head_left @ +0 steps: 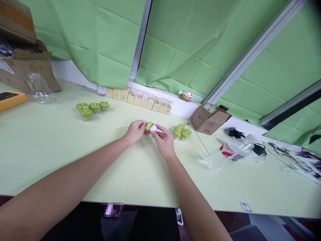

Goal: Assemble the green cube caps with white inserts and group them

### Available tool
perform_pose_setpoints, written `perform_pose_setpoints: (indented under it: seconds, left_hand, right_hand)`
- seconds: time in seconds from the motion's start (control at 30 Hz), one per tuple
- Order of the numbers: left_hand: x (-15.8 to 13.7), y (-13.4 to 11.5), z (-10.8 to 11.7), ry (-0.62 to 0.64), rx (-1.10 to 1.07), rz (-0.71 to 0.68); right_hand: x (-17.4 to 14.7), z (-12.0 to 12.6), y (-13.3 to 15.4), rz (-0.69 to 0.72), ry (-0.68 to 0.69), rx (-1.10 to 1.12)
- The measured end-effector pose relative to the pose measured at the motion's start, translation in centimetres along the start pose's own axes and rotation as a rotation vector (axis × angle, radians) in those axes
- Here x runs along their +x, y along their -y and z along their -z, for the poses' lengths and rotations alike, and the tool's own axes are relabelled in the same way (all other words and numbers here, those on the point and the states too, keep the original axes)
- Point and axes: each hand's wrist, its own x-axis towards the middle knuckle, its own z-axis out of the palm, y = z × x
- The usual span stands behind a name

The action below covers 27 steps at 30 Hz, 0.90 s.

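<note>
Over the middle of the table, my left hand [136, 132] and my right hand [164, 142] meet on one small green lid-like piece [149, 126] with a white part [153, 128] at its right side. My left fingers close around the green side. On the right, my thumb and fingers pinch the white part. What lies beneath the fingertips is hidden. Close to my right hand stands a cluster of small clear containers with green lids [181, 131]. Another such group of green-lidded containers [92, 109] sits farther to the left.
Along the wall runs a row of small cardboard boxes [144, 100], several with open tops. To the right are an open carton [209, 117], a large clear bottle [227, 152] lying down and cables [288, 155]. A glass vessel [40, 90] and an orange device [11, 100] stand left.
</note>
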Motion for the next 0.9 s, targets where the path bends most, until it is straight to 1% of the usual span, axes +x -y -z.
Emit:
perform_pose_setpoints:
  seconds: [0.13, 0.23, 0.33, 0.47, 0.6, 0.8, 0.9]
  left_hand:
    - [-0.1, -0.2, -0.1, -0.003, -0.017, 0.006]
    - [-0.2, -0.5, -0.2, -0.015, -0.045, 0.027]
    - [-0.4, -0.8, -0.3, -0.037, -0.048, 0.041]
    - [-0.7, -1.3, -0.6, -0.032, -0.048, 0.054]
    - [-0.9, -1.4, -0.9, -0.036, -0.068, 0.072]
    - [-1.0, -1.2, -0.9, -0.036, -0.081, 0.04]
    - [-1.0, -1.1, -0.9, -0.026, -0.07, 0.038]
  right_hand:
    - [-0.2, -0.2, -0.1, 0.119, -0.006, -0.087]
    - [-0.4, -0.3, 0.0, 0.168, 0.002, -0.15]
    - [-0.6, -0.4, 0.3, 0.241, -0.01, -0.229]
    - [-0.6, -0.4, 0.6, 0.34, -0.046, -0.31]
    - [-0.6, -0.4, 0.8, 0.362, -0.066, -0.353]
    - [-0.9, -0.4, 0.9, 0.337, -0.073, -0.332]
    - [-0.9, -0.2, 0.9, 0.313, -0.049, -0.343]
